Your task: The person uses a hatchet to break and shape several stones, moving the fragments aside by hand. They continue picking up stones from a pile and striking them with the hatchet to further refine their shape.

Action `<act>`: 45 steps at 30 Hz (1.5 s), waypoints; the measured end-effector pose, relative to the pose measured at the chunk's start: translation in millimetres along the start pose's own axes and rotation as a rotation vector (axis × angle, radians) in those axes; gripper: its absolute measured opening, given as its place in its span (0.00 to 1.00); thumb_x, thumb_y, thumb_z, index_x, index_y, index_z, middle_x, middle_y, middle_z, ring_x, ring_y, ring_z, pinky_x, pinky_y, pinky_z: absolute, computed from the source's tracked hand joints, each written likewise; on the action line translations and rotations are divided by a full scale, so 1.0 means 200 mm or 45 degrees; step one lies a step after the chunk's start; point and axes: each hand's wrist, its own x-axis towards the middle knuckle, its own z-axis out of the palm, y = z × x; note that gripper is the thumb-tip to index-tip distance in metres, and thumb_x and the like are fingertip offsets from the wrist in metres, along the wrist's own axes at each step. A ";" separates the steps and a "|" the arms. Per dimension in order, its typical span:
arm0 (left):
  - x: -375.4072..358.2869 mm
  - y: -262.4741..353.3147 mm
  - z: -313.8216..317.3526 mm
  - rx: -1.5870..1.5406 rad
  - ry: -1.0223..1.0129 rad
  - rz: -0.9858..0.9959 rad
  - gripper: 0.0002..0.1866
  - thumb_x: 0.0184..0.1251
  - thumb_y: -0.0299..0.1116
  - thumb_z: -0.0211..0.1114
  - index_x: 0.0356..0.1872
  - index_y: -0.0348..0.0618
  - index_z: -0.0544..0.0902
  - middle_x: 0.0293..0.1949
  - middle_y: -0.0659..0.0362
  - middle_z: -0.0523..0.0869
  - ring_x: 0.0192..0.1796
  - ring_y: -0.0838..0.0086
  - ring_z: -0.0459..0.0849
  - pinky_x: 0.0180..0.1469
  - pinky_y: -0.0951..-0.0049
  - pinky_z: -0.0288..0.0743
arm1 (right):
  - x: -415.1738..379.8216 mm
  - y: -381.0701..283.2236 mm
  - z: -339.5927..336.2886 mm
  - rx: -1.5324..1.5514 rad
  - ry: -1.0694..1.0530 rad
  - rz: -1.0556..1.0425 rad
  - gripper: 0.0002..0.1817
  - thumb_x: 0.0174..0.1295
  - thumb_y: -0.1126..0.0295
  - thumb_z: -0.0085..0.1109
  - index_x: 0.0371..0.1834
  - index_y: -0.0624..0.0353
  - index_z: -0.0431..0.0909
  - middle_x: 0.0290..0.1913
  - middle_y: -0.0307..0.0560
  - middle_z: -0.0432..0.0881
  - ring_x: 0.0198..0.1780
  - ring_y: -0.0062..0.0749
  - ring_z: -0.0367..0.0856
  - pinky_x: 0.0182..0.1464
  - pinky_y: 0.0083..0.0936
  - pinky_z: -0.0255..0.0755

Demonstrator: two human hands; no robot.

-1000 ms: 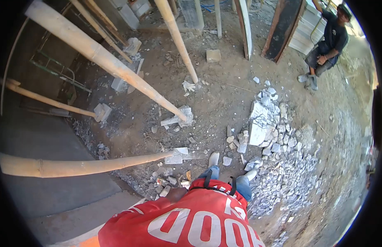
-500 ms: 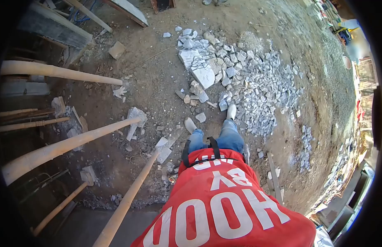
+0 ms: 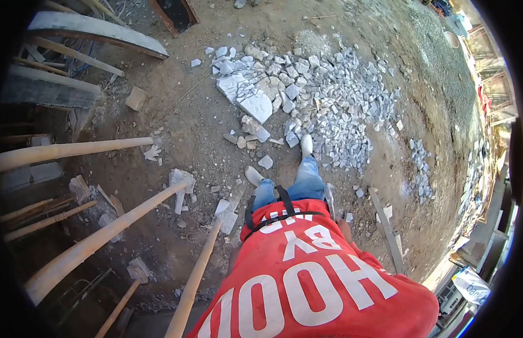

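Note:
My red shirt (image 3: 312,256) with white letters fills the lower middle, above blue jeans (image 3: 311,179) and pale boots (image 3: 307,145). A small part of my right hand (image 3: 344,230) shows beside the shirt's right edge; its fingers are hidden. Close in front of it, along my right thigh, is a narrow grey object (image 3: 329,198) whose kind I cannot make out. Whether the hand holds it does not show. My left hand is out of view. Ahead of my boots lie broken grey stones (image 3: 351,107) and a larger pale slab (image 3: 255,106).
Several slanting wooden poles (image 3: 112,222) stand on my left. A pale glove (image 3: 153,152) lies by one pole's end. Curved formwork (image 3: 98,31) and a rusty-edged trough (image 3: 176,14) are at the far left. A plank (image 3: 387,231) lies on my right.
My view has turned, so the stones and slab sit further left in the picture. Part of my right hand has come into sight beside the shirt. My boots stay by the pile.

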 end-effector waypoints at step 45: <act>-0.09 1.00 0.37 -0.119 -0.290 -0.081 0.19 0.64 0.43 0.66 0.53 0.45 0.84 0.45 0.47 0.87 0.46 0.58 0.87 0.50 0.58 0.78 | 0.09 0.68 -1.11 0.296 -0.425 0.130 0.18 0.59 0.60 0.66 0.42 0.65 0.81 0.37 0.59 0.85 0.39 0.47 0.84 0.42 0.38 0.75</act>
